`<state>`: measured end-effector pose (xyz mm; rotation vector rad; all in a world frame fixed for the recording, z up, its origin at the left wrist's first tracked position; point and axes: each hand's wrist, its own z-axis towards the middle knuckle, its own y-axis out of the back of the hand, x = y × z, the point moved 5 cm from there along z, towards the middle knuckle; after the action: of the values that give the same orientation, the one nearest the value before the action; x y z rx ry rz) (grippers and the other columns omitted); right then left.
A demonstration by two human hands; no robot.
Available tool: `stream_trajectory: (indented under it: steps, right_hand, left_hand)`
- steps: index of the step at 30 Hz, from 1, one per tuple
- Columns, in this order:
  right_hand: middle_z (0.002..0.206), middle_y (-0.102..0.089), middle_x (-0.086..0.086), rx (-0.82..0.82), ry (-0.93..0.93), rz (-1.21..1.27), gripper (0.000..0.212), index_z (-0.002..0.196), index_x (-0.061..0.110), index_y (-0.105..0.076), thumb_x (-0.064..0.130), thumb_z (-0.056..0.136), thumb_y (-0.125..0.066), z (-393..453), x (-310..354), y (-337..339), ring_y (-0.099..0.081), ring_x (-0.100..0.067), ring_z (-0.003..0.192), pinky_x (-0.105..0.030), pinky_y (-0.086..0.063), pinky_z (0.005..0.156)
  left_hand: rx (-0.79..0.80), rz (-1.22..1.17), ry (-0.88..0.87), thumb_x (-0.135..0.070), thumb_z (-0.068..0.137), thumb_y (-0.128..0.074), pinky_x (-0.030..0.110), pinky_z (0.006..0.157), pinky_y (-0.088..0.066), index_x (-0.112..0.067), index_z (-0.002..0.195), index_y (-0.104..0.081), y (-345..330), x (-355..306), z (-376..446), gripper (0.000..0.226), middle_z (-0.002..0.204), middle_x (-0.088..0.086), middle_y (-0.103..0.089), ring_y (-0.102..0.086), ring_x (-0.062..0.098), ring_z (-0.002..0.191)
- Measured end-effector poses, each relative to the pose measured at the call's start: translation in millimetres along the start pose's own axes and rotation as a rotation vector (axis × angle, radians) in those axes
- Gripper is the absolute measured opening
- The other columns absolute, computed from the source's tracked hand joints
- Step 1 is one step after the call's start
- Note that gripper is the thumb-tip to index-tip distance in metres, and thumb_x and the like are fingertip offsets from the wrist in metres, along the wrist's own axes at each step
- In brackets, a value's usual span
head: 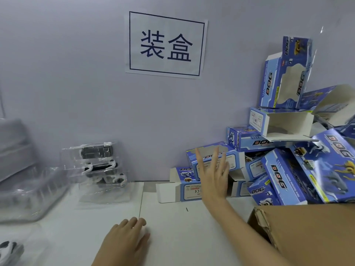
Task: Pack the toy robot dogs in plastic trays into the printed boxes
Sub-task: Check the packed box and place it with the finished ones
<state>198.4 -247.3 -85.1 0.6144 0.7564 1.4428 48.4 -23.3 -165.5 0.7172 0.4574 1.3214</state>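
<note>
While the right hand (213,175) is being stretched, fingers spread and empty, toward the nearest printed box (194,186), probably to fetch one, the left hand (126,239) is being rested flat, fingers relaxed; trayed toy dogs (99,166) are being kept stacked left of that box.

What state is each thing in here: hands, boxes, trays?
Right hand: open, fingers spread, reaching toward the box pile.
Left hand: open, resting flat on the table.
Nearest box: lying down, end flaps open.
Box pile: jumbled, several boxes open and empty.
Stacked trays: holding toy dogs, against the wall.
Cardboard carton: flap torn.
</note>
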Motion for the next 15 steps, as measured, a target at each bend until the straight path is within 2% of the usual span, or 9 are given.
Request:
stream_trajectory:
  steps: [2, 3, 4, 6, 8, 10, 12, 14, 15]
  right_hand:
    - [0.164, 0.023, -0.034, 0.004, 0.076, -0.148, 0.123, 0.155, 0.028, 0.036, 0.029, 0.096, -0.072, 26.8, -11.8, -5.3, 0.004, -0.057, 0.153, -0.066, -0.009, 0.123]
    - [0.164, 0.024, -0.033, 0.022, 0.094, -0.204, 0.123, 0.155, 0.027, 0.037, 0.031, 0.096, -0.072, 37.4, -17.9, -10.2, 0.006, -0.056, 0.154, -0.067, -0.004, 0.122]
    - [0.165, 0.022, -0.032, 0.047, 0.097, -0.249, 0.124, 0.155, 0.026, 0.036, 0.032, 0.096, -0.072, 45.3, -23.9, -16.4, 0.007, -0.053, 0.155, -0.068, -0.003, 0.122]
    - [0.169, 0.007, -0.030, 0.105, 0.076, -0.295, 0.121, 0.158, 0.028, 0.031, 0.034, 0.095, -0.072, 51.5, -32.6, -28.9, 0.002, -0.051, 0.156, -0.069, -0.006, 0.123]
    - [0.165, -0.017, -0.027, 0.142, 0.064, -0.308, 0.109, 0.164, 0.028, 0.011, 0.030, 0.094, -0.073, 48.3, -34.0, -35.2, -0.013, -0.050, 0.154, -0.069, -0.014, 0.122]
    - [0.158, -0.031, -0.024, 0.111, 0.056, -0.307, 0.090, 0.162, 0.023, -0.011, 0.023, 0.094, -0.071, 45.0, -30.5, -30.5, -0.025, -0.047, 0.150, -0.068, -0.018, 0.121]
    - [0.156, -0.034, -0.022, 0.079, 0.030, -0.206, 0.082, 0.159, 0.018, -0.022, 0.017, 0.093, -0.071, 43.8, -26.2, -19.8, -0.028, -0.045, 0.149, -0.067, -0.017, 0.122]
    - [0.153, -0.037, -0.019, 0.022, 0.008, 0.036, 0.081, 0.155, 0.013, -0.032, 0.016, 0.088, -0.077, 43.7, -19.8, -2.2, -0.031, -0.042, 0.147, -0.066, -0.017, 0.123]
    - [0.151, -0.039, -0.018, -0.007, -0.006, 0.194, 0.081, 0.153, 0.013, -0.035, 0.017, 0.085, -0.080, 43.2, -16.0, 8.6, -0.032, -0.040, 0.146, -0.065, -0.018, 0.123]
  left_hand:
    - [-0.047, 0.061, -0.052, -0.046, 0.109, -0.008, 0.017, 0.040, -0.041, -0.030, 0.061, -0.068, -1.5, 2.5, 0.1, 0.079, 0.058, -0.016, -0.058, -0.057, 0.006, 0.045]
    - [-0.053, 0.072, -0.075, -0.043, 0.107, -0.021, 0.016, 0.039, -0.040, -0.030, 0.057, -0.066, -1.8, 4.1, 1.0, 0.069, 0.056, -0.016, -0.056, -0.055, 0.006, 0.044]
    - [-0.041, 0.066, -0.095, -0.044, 0.098, -0.034, 0.016, 0.039, -0.039, -0.030, 0.055, -0.065, -0.9, 4.8, 2.0, 0.055, 0.055, -0.015, -0.054, -0.054, 0.006, 0.043]
    - [0.022, 0.024, -0.118, -0.046, 0.082, -0.043, 0.014, 0.039, -0.038, -0.032, 0.054, -0.064, 0.0, 5.7, 4.5, 0.038, 0.055, -0.016, -0.053, -0.052, 0.004, 0.042]
    - [0.047, -0.001, -0.125, -0.047, 0.079, -0.044, 0.013, 0.039, -0.037, -0.033, 0.054, -0.064, 0.6, 8.1, 4.3, 0.035, 0.055, -0.018, -0.053, -0.052, 0.002, 0.043]
    - [0.071, -0.022, -0.108, -0.049, 0.080, -0.044, 0.011, 0.040, -0.037, -0.035, 0.055, -0.065, 2.3, 10.5, 3.3, 0.035, 0.056, -0.021, -0.054, -0.052, 0.000, 0.044]
    - [0.145, -0.032, -0.122, -0.051, 0.081, -0.053, 0.008, 0.043, -0.035, -0.037, 0.057, -0.066, 1.2, 8.0, 1.5, 0.031, 0.058, -0.023, -0.054, -0.053, -0.003, 0.046]
    - [0.222, -0.054, -0.113, -0.051, 0.072, -0.081, 0.009, 0.045, -0.035, -0.037, 0.061, -0.067, 8.4, 3.9, 4.2, 0.023, 0.061, -0.023, -0.056, -0.055, -0.004, 0.050]
    - [0.253, -0.077, -0.101, -0.051, 0.068, -0.089, 0.010, 0.048, -0.036, -0.037, 0.066, -0.068, 9.3, 3.5, 4.2, 0.026, 0.066, -0.023, -0.059, -0.058, -0.002, 0.054]
